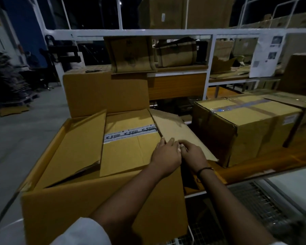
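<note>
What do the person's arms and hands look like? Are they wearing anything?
Both forearms are bare, and the left hand and right hand have no gloves on. A thin dark band goes round the right wrist. A white sleeve covers the left arm above the elbow, near the bottom edge of the picture. I can't see any rings, though the light is dim.

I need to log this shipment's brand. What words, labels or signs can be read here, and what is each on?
"BEARDO": repeated along the white tape strip across the inner box.
White label on the sealed carton: too blurred to read.
Hanging printed sheet on the white frame: too small to read.
Small label on the top carton: unreadable.
</note>
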